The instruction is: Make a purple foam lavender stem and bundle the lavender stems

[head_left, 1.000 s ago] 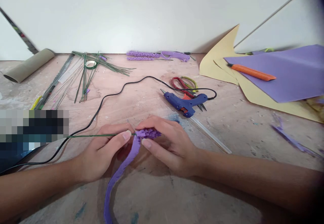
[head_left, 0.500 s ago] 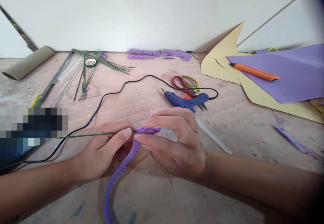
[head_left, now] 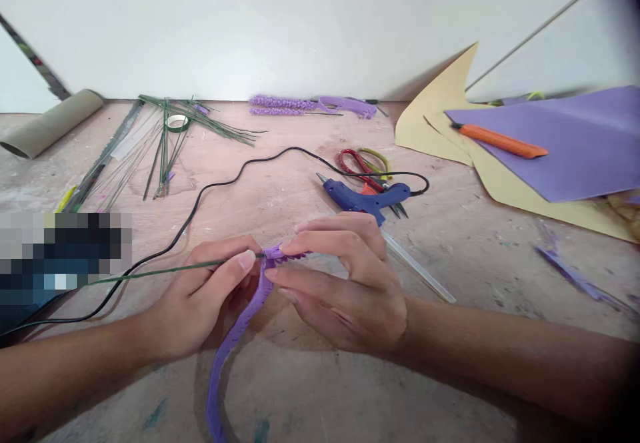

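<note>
My left hand [head_left: 215, 289] pinches a thin green wire stem [head_left: 185, 267] between thumb and fingers, close to its right end. The stem runs out to the left over the black cord. A fringed purple foam strip [head_left: 235, 339] is wound around that right end, forming a small purple flower head [head_left: 275, 253]. From there the strip's loose length curves down toward me. My right hand [head_left: 353, 276] has its fingertips on the flower head and on the strip just below it, hiding part of the wound end.
A blue glue gun [head_left: 367, 199] lies beyond my right hand, over red-handled scissors [head_left: 357, 163]. A clear glue stick [head_left: 420, 266] is nearby. Green wires [head_left: 220, 123] and a tape roll [head_left: 177, 123] lie back left. An orange cutter [head_left: 503, 141] rests on a purple sheet [head_left: 565, 169].
The flower head has turned, and more of its smooth strip side shows under my right fingertips. The stem's left end has dipped slightly. Both hands stay nearly in place.
</note>
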`<state>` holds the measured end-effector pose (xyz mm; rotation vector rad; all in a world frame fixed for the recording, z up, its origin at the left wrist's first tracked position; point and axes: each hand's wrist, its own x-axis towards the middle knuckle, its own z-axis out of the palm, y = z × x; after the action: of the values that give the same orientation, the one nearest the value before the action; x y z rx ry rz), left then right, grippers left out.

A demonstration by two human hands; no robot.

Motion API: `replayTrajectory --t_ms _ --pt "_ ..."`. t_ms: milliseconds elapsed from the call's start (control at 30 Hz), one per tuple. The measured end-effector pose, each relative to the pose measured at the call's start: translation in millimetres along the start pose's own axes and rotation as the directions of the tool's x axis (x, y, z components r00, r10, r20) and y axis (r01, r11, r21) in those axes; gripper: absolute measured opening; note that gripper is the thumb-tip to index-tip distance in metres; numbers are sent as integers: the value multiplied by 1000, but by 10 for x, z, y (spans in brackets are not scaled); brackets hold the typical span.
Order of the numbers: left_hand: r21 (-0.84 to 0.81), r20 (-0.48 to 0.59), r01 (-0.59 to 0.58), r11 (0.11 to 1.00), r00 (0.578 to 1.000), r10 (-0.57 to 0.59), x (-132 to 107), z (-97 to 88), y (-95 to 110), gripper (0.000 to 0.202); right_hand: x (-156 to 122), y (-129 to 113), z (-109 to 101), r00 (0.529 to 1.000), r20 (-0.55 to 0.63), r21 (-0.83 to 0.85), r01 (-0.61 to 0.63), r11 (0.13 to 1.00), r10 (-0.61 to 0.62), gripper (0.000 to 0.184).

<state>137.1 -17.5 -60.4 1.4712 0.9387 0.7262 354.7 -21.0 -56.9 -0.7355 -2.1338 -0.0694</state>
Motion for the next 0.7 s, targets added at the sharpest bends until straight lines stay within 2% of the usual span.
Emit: replayTrajectory --t_ms 100,233,300,367,433,533,700 --pt "29 7 -30 999 1000 30 1 -4 19 39 18 30 -16 999 12 86 -41 995 40 23" --pt "44 57 -134 990 990 132 4 -18 31 36 36 61 5 971 143 300 -229 926 194 26" --pt "59 87 -169 984 983 164 4 -25 24 36 40 61 21 921 290 405 -365 838 261 23" --pt "82 113 -168 982 981 158 2 -31 12 39 47 51 31 850 422 444 -498 745 317 30" --pt "91 130 -147 985 982 135 0 -34 0 41 59 35 32 787 489 457 -598 658 376 38" --pt "51 140 -111 993 985 102 -1 -32 -5 41 80 15 24 746 506 478 -660 580 432 34" --pt "-123 140 24 992 990 -7 -5 -20 6 36 87 5 15 755 469 475 -652 590 457 20"
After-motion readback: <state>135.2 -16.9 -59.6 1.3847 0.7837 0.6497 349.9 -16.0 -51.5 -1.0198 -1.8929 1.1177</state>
